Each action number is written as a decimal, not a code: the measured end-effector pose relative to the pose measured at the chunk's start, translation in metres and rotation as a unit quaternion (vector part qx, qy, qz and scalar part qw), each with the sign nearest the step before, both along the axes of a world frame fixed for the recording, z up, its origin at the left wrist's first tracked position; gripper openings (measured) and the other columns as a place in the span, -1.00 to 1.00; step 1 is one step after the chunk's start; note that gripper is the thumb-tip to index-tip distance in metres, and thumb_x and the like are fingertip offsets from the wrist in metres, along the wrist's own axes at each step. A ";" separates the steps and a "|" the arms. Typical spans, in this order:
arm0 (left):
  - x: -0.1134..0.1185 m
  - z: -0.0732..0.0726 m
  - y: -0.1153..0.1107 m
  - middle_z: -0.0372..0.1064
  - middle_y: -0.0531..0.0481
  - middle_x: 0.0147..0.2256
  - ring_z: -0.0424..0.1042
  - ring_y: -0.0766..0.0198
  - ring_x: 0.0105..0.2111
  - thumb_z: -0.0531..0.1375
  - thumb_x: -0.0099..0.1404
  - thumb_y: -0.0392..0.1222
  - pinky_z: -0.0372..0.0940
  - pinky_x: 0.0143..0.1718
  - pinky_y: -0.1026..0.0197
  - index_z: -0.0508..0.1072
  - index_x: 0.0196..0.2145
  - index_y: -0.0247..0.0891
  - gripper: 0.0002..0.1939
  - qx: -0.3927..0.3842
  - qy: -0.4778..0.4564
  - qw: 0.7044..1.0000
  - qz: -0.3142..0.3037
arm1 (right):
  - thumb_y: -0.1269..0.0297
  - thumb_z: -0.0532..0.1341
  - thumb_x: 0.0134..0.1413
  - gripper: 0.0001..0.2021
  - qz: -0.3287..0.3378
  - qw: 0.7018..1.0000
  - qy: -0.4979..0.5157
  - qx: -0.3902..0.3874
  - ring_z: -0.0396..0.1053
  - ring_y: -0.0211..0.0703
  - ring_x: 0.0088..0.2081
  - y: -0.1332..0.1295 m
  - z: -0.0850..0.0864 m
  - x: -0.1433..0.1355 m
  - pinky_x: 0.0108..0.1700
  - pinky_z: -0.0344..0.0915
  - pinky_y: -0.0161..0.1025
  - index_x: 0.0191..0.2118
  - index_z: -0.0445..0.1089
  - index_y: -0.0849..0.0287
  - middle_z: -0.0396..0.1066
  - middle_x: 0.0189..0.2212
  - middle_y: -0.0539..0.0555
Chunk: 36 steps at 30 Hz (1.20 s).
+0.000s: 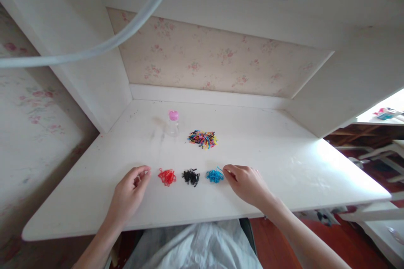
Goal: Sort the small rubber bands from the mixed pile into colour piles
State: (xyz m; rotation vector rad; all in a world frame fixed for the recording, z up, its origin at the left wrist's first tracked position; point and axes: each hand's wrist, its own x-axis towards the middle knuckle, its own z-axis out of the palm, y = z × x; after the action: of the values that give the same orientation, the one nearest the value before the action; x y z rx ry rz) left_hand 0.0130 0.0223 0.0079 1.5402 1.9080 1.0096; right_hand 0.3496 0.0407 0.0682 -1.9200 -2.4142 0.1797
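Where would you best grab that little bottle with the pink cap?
Probably around the clear body of the bottle, just under its pink cap, coming from the front. It stands upright with bare table around it, so fingers fit on both sides.

White wooden desk (pixel 284 168), center frame. On it, front row: red band pile (pixel 167 176), black band pile (pixel 191 176), blue band pile (pixel 215 175). Behind: multicolour band heap (pixel 203 139), clear small bottle with pink cap (pixel 173 122). Back wall: cream floral wallpaper (pixel 205 61), pink blossoms.

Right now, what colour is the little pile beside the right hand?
Blue, at the right hand's fingertips; seen in the head view.
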 end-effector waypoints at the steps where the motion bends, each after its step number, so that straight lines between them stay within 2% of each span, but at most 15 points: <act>1: 0.000 0.000 0.000 0.44 0.03 -0.33 0.40 0.27 -0.36 0.08 0.21 0.16 0.28 -0.31 0.27 0.41 -0.20 -0.18 -0.61 0.001 0.002 1.000 0.000 | 0.20 -0.05 0.25 -0.69 0.002 1.000 -0.010 0.007 0.41 -0.23 -0.39 -0.002 -0.001 0.001 -0.45 -0.07 -0.31 -0.32 0.43 0.02 0.49 -0.42 0.00; 6: 0.001 0.001 0.001 0.44 0.03 -0.34 0.39 0.27 -0.39 0.08 0.21 0.15 0.28 -0.33 0.28 0.42 -0.21 -0.19 -0.62 0.005 0.016 1.000 -0.004 | 0.24 -0.06 0.25 -0.69 0.008 0.998 -0.038 0.047 0.38 -0.28 -0.47 -0.010 -0.013 0.000 -0.48 -0.16 -0.28 -0.41 0.36 0.08 0.47 -0.47 -0.03; 11: 0.001 0.000 0.001 0.43 0.04 -0.37 0.39 0.27 -0.41 0.08 0.21 0.15 0.28 -0.35 0.28 0.42 -0.22 -0.20 -0.61 0.005 0.023 1.000 -0.006 | 0.27 -0.05 0.24 -0.71 0.018 0.997 -0.040 0.067 0.38 -0.29 -0.47 -0.015 -0.019 -0.003 -0.49 -0.21 -0.25 -0.41 0.34 0.11 0.47 -0.48 -0.03; 17: 0.001 0.000 0.002 0.44 0.03 -0.33 0.39 0.27 -0.38 0.08 0.21 0.15 0.28 -0.32 0.28 0.42 -0.22 -0.19 -0.62 0.006 0.022 1.000 -0.012 | 0.27 -0.06 0.24 -0.69 0.027 0.997 -0.027 0.070 0.37 -0.28 -0.49 -0.016 -0.015 -0.003 -0.48 -0.20 -0.26 -0.42 0.36 0.12 0.47 -0.49 -0.02; 24: 0.004 0.001 0.004 0.45 0.03 -0.31 0.40 0.25 -0.36 0.09 0.20 0.16 0.29 -0.32 0.27 0.42 -0.22 -0.18 -0.61 -0.009 0.018 1.000 -0.011 | 0.21 -0.08 0.25 -0.66 -0.013 0.998 0.006 0.060 0.39 -0.26 -0.44 -0.014 -0.007 0.010 -0.44 -0.04 -0.31 -0.33 0.44 0.03 0.49 -0.47 -0.03; 27: 0.004 0.001 0.004 0.45 0.03 -0.29 0.41 0.24 -0.35 0.09 0.20 0.18 0.29 -0.30 0.26 0.43 -0.21 -0.17 -0.60 -0.014 0.020 1.000 -0.009 | 0.14 -0.08 0.25 -0.65 -0.038 0.999 0.007 0.036 0.42 -0.22 -0.37 0.000 -0.004 0.009 -0.40 0.03 -0.32 -0.24 0.46 -0.03 0.51 -0.37 -0.01; 32: 0.005 0.001 0.002 0.45 0.01 -0.31 0.41 0.23 -0.36 0.08 0.21 0.16 0.30 -0.30 0.25 0.43 -0.21 -0.19 -0.60 -0.009 0.030 0.999 -0.014 | 0.09 -0.06 0.21 -0.65 -0.033 0.999 -0.030 -0.013 0.43 -0.09 -0.22 0.047 0.004 -0.008 -0.29 0.15 -0.26 -0.02 0.38 -0.09 0.48 -0.18 0.06; 36: 0.006 0.001 0.002 0.45 -0.01 -0.27 0.42 0.21 -0.31 0.08 0.22 0.15 0.31 -0.27 0.23 0.42 -0.20 -0.18 -0.62 -0.005 0.033 0.999 -0.019 | 0.10 -0.07 0.22 -0.61 -0.022 0.997 -0.059 -0.040 0.42 -0.02 -0.17 0.080 0.007 -0.023 -0.23 0.20 -0.20 0.09 0.29 -0.09 0.47 -0.16 0.14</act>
State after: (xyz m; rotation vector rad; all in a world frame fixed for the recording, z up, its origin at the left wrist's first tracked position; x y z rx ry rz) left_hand 0.0187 0.0244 0.0090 1.6153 1.9172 0.9422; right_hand 0.3267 0.1207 0.0751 -2.0736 -2.4703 0.1682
